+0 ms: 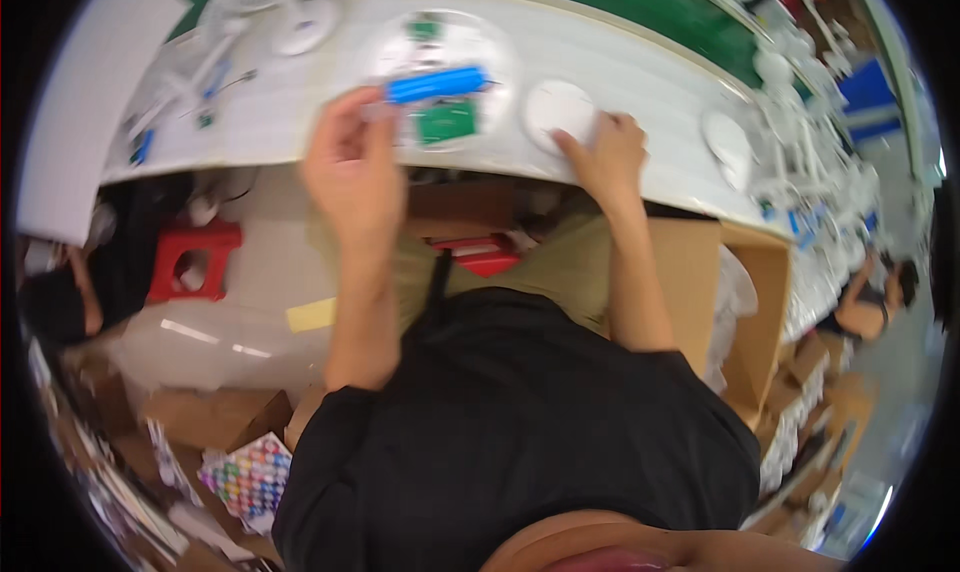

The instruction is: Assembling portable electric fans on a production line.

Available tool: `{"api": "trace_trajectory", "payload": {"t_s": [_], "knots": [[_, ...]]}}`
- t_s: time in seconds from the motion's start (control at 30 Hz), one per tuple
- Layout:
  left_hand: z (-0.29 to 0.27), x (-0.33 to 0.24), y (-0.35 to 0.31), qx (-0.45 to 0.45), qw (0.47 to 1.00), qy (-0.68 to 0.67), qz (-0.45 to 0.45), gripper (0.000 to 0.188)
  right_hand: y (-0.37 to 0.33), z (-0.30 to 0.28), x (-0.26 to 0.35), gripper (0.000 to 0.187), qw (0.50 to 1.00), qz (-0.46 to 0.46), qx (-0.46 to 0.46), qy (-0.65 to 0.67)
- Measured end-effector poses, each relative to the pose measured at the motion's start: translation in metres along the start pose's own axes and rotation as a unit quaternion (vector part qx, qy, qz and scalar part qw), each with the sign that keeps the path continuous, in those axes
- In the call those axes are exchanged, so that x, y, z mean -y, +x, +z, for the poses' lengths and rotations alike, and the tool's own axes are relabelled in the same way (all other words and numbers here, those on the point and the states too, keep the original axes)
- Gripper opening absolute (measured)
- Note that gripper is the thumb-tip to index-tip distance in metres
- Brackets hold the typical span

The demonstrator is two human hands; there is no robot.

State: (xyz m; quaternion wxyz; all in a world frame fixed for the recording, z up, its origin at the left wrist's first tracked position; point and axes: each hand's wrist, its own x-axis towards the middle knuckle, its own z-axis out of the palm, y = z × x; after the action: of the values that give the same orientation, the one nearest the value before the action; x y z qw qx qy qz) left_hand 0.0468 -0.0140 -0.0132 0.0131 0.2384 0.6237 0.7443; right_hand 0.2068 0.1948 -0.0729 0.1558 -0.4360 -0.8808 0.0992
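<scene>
Both forearms reach fwd, bare below black sleeves. Left hand (pixel 352 172) raised, fingers pinched together. Right hand (pixel 607 157) lies palm-down, fingers spread.

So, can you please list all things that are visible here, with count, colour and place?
blue cylinder: one, blue, on the round base at bench middle
round base: one, white, holds green boards, bench middle
green board: one large, green, below the cylinder
white disc: one, white, right of the base
bench: one, white, curved across the top
red stool: one, red, floor at left
cardboard box: one, brown, floor at right
left hand: one, fingers at the base's left edge
right hand: one, fingers touching the disc
</scene>
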Motion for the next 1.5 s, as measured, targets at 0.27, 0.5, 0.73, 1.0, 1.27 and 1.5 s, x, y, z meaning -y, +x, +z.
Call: {"api": "trace_trajectory", "payload": {"t_s": [0.27, 0.5, 0.73, 1.0, 1.27, 1.5], "knots": [[0.088, 0.045, -0.011, 0.011, 0.998, -0.067, -0.016, 0.016, 0.03, 0.022, -0.038, 0.066, 0.929, -0.134, -0.026, 0.345], [0.105, 0.053, 0.004, 0.032, 0.985, -0.169, -0.032, 0.018, 0.061, 0.032, -0.102, 0.061, 0.894, -0.029, -0.108, 0.433], [0.005, 0.009, 0.015, -0.049, 0.998, 0.009, 0.048, 0.038, -0.003, -0.06, 0.011, 0.045, 0.842, -0.162, -0.128, 0.499], [-0.083, -0.069, -0.039, -0.034, 0.998, -0.057, 0.018, 0.04, -0.135, -0.119, 0.132, 0.046, 0.732, -0.157, -0.012, 0.663], [-0.081, -0.051, -0.017, -0.018, 0.999, 0.003, 0.027, 0.043, -0.084, -0.071, 0.18, 0.044, 0.659, -0.175, -0.021, 0.732], [-0.017, -0.014, -0.023, -0.026, 1.0, 0.005, 0.002, 0.041, -0.031, -0.054, 0.134, 0.042, 0.654, -0.14, 0.037, 0.743]]}}
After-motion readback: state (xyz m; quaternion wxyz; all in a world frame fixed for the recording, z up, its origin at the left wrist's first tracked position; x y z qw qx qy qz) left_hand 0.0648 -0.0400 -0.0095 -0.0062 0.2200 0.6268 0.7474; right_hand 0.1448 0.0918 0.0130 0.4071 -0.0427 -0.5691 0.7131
